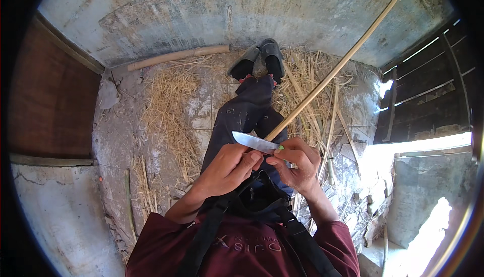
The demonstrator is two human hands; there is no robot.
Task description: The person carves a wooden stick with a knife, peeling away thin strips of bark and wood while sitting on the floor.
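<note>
My right hand (297,165) is closed around the handle of a knife (252,141), with a bit of green showing at its fingers. The silver blade points left and lies across the near end of a long, pale bamboo stick (322,83). Next to the blade, my left hand (232,168) is closed, its thumb bent toward the stick's end. That near end disappears behind the blade and fingers, so the left hand's exact hold is partly hidden. The stick slants away to the upper right, in front of the wall.
Straw and shavings (169,105) cover parts of the floor, and loose strips (334,113) lie to the right. A bamboo pole (179,57) lies along the far wall (201,20). Dark slatted boards (426,85) stand right, a brown panel (53,90) left. My legs (242,108) stretch forward.
</note>
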